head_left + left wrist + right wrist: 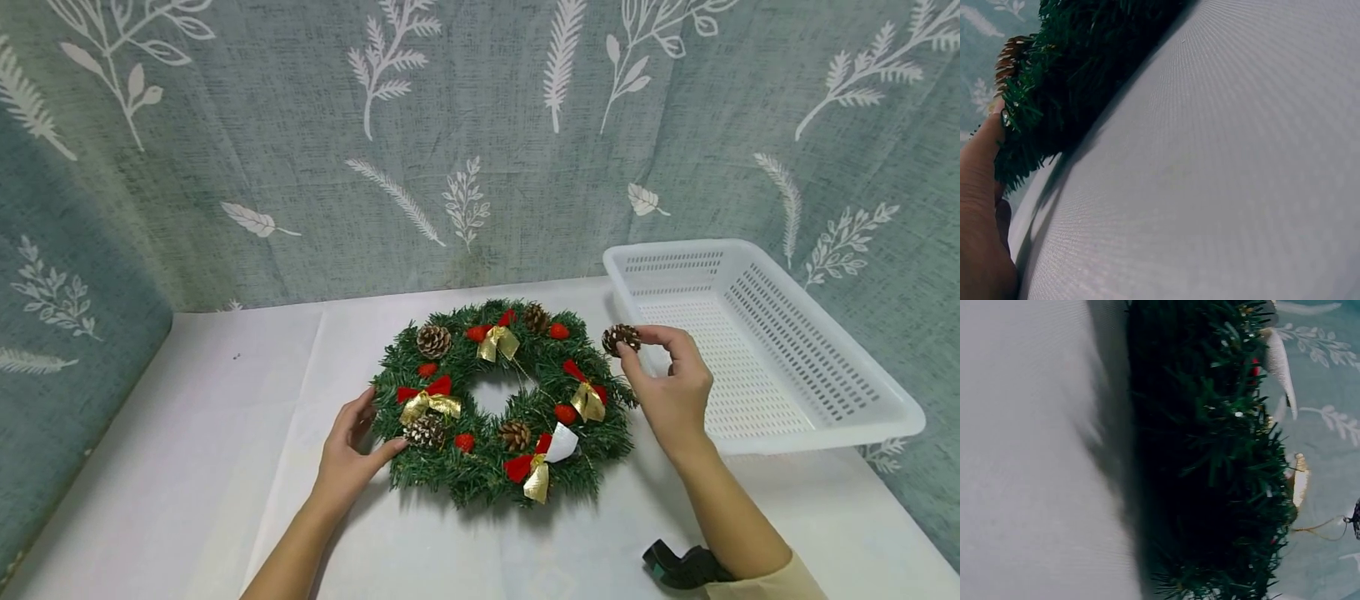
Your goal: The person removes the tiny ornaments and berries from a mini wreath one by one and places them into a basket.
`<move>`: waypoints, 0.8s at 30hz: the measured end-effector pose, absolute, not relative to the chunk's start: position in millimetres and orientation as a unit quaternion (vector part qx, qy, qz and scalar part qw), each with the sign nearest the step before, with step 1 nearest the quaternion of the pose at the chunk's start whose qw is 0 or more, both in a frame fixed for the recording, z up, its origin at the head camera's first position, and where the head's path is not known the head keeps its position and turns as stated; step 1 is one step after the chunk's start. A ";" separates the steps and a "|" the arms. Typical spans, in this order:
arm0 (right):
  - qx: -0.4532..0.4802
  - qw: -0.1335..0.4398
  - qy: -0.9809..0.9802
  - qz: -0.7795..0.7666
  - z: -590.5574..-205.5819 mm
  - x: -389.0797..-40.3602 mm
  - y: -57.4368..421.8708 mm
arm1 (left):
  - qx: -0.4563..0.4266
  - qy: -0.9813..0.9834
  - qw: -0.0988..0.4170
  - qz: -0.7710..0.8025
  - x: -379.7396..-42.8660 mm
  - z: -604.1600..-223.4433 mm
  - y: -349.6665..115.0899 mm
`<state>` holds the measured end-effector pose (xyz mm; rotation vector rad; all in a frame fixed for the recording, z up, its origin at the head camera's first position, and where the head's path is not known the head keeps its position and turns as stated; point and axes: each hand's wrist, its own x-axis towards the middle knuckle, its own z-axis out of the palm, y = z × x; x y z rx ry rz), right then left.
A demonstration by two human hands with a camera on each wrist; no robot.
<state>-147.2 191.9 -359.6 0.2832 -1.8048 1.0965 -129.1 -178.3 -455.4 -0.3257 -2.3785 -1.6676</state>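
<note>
The right hand [671,383] pinches a loose pine cone [621,340] between thumb and fingers, holding it beside the upper right edge of the artificial Christmas wreath [480,483], seemingly apart from the greenery. A thin gold cord [1319,534] shows by a dark thing in the right wrist view, probably that cone; whether the cord is fastened to the wreath, I cannot tell. The left hand [348,462] grasps the wreath's left edge, its thumb lying next to a frosted pine cone [425,431]. The wreath lies flat on the white tablecloth [217,458], in front of the person.

The decorating looks well along: four red-and-gold bows sit round the ring, with red berry-like ornaments and four cones among the needles. The pinched cone is the one ornament seen off the ring, so placing it is perhaps what remains; these frames alone cannot rule out that it is being removed.

To the right stands a white perforated plastic basket [787,321], and behind hangs a leaf-patterned curtain [300,150]
</note>
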 end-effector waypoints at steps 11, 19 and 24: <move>0.113 0.489 -0.711 0.493 -341.6 -132.9 204.6 | -0.121 -0.808 0.097 -0.568 -134.0 -453.6 -175.1; 0.111 0.500 -0.688 0.515 -330.4 -136.1 215.9 | -0.101 -0.822 0.102 -0.552 -126.0 -455.1 -180.1; 0.072 0.517 -0.665 0.534 -324.4 -137.6 232.6 | -0.102 -0.828 0.090 -0.545 -131.0 -454.3 -178.9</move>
